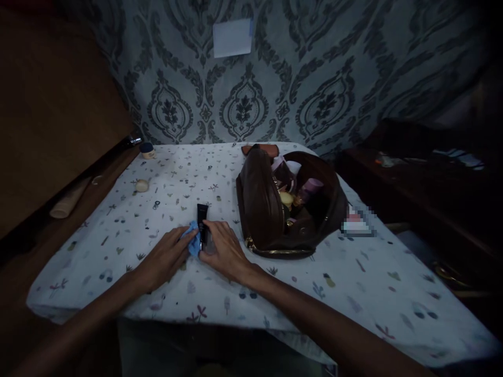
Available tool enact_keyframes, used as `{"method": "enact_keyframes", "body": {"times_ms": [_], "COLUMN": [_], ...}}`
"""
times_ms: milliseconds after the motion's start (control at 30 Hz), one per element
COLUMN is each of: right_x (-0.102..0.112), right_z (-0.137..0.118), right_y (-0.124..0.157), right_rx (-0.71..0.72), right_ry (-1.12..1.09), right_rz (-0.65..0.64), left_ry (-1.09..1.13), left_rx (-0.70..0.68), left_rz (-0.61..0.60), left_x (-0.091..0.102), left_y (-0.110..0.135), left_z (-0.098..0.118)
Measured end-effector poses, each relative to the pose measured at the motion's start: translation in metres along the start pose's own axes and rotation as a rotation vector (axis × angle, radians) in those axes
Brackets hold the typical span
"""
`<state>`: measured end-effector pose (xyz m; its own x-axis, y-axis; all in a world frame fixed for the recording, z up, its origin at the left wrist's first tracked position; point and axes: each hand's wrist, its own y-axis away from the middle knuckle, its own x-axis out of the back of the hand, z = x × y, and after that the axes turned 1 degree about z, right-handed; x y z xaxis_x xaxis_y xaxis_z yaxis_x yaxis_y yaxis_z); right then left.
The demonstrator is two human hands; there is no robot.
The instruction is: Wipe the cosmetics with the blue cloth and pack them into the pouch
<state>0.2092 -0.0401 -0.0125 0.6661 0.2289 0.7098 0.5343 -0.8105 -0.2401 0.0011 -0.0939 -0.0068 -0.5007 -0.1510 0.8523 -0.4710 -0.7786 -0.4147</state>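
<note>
Blue cloth (193,242), seen in the head view, bunched beneath the fingers of the left hand (167,256), with that grip closed over it. Pressed up against the left side of a slim black tube (201,221). Tube between the 2 hands, near the front of the worktop (204,293), flat end pointing away from the person; lying flat or slightly raised, cannot tell. Right hand (226,248) on the other side, forefinger touching the tube's right edge, thumb by its lower end; clasped firmly or merely resting there, cannot tell. Greyish patch between that thumb and forefinger, too dim to identify.

Just to the right of the right hand, a dark brown bag (257,204), unzipped and gaping. Inside it, a mauve cylinder (313,186), a yellow piece (286,199) and other jumbled items. Partly hidden behind the bag, an orange-brown item (269,151). Toward the far left corner, a jar (148,152) with a dark lid; nearer, a small cream-coloured object (142,185). Beyond the worktop, patterned wall (243,99) bearing 1 white rectangle (232,38).
</note>
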Motion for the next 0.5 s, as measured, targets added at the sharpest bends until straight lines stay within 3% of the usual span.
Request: {"method": "enact_keyframes", "body": {"times_ms": [100,333,500], "right_x": [-0.001,-0.003,-0.004], "right_z": [0.0,0.008,0.011], "right_y": [0.003,0.007,0.007], "right_rx": [0.044,0.054,0.066], "right_ry": [-0.074,-0.183,-0.213], "right_rz": [-0.007,0.041,0.06], "left_ry": [-0.024,-0.433,-0.573], "left_rx": [-0.026,-0.104,0.099], "left_rz": [0.036,0.004,-0.105], "left_x": [0.0,-0.006,-0.001], "left_y": [0.005,-0.01,-0.027], "left_z": [-0.003,-0.001,-0.006]}}
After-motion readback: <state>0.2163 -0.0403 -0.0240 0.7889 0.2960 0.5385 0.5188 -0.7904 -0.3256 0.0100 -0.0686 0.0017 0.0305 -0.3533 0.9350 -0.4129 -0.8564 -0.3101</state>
